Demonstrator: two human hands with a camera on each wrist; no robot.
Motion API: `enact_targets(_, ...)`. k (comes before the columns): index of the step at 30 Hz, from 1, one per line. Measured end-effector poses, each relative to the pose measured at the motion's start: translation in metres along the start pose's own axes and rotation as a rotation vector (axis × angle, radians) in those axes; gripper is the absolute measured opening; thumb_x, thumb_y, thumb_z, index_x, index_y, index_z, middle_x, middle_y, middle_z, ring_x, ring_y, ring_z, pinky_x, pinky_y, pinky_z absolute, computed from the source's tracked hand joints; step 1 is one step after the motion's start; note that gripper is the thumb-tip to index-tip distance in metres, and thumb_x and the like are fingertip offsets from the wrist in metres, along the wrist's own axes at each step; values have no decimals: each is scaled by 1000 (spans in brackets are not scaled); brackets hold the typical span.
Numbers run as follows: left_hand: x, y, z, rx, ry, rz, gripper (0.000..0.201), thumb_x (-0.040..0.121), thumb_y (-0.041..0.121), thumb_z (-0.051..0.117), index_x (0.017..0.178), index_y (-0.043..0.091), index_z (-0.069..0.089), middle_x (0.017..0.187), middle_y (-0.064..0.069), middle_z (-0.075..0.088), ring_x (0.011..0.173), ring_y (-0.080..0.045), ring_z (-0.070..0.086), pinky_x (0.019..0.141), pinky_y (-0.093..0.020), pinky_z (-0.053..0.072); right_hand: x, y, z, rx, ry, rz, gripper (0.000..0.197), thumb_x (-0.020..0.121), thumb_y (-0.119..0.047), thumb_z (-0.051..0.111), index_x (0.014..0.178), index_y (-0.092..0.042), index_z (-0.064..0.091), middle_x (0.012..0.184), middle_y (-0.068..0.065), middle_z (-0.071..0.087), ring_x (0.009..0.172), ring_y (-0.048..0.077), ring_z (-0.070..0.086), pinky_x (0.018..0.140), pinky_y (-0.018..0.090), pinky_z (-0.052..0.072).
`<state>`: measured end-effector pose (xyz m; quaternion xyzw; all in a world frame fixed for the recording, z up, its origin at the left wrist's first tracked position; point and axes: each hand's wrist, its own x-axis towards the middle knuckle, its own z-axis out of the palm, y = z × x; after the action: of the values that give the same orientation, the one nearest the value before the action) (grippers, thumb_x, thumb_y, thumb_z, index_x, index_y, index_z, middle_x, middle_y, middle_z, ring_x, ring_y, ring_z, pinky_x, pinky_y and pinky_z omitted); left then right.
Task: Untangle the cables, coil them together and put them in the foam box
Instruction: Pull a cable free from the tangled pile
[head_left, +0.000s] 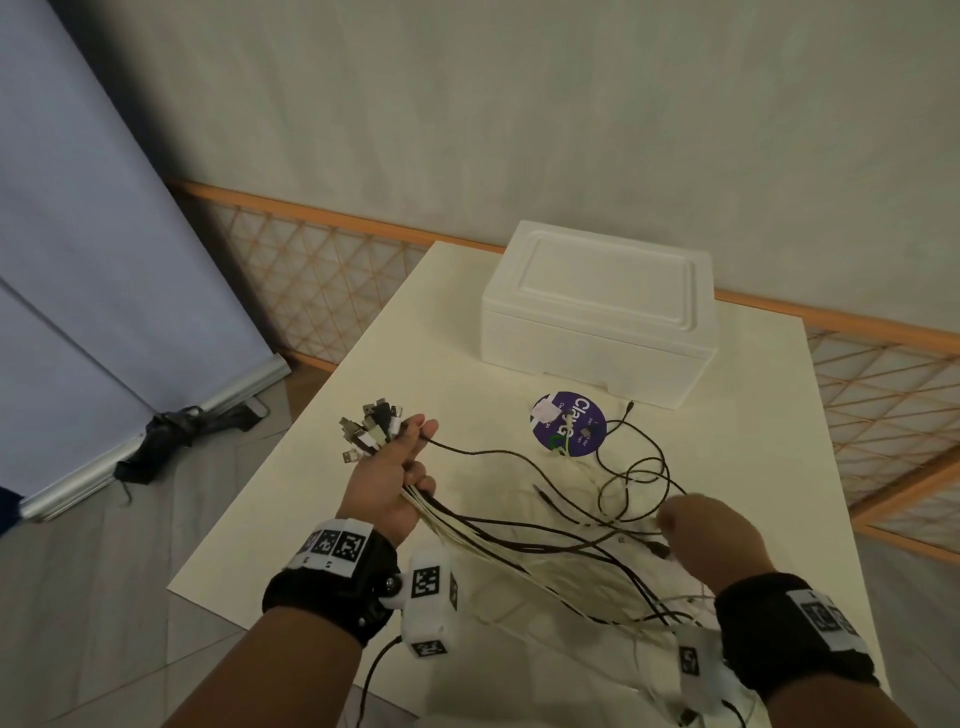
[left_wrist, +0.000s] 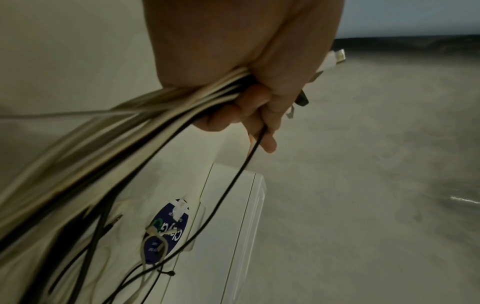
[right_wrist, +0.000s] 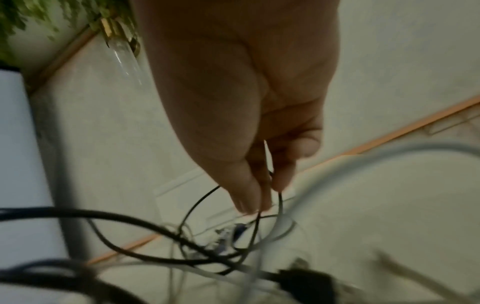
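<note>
Prob. a home room: tiled floor (head_left: 78, 597), lattice partition (head_left: 311, 280), small table (head_left: 467, 322) w/ plant (right_wrist: 31, 12).

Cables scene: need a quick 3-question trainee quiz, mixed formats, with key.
1. True or false: the foam box has its lid on.
2. Which hand grips the bunch of USB plugs? A) left hand B) right hand
3. Fill in: the round purple sticker lies on the white table, on the near side of the ____.

Key: 1 true; 2 A; 3 foam box. The right hand pinches a thin black cable.
</note>
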<state>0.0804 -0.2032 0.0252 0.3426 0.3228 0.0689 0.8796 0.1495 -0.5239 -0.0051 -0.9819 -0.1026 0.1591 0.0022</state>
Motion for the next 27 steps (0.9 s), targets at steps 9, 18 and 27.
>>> enact_targets(9, -22, -26, 26, 266, -160, 6, 12, 91, 14, 57, 97, 13, 68, 89, -2, 73, 40, -7, 31, 43, -20, 36, -26, -117, -58, 348, 99, -530, 44, 94, -43, 51, 134, -27, 47, 120, -7, 62, 112, 14, 56, 93, 28, 42)
enact_targets(18, -22, -11, 11, 112, -132, 21, 18, 95, 19, 52, 101, 17, 69, 84, 2, 71, 39, -5, 30, 41, -18, 36, -29, -113, -39, 203, 2, -636, 16, 97, -33, 44, 104, -23, 55, 95, 0, 64, 86, 18, 59, 74, 32, 46)
enact_targets(27, -17, -18, 9, 151, -112, 6, 20, 95, 23, 53, 92, 8, 66, 77, -2, 67, 38, -6, 33, 41, -20, 35, -37, -94, -34, 313, -14, -545, 15, 95, -40, 49, 99, -30, 59, 86, -8, 60, 78, 7, 55, 68, 22, 42)
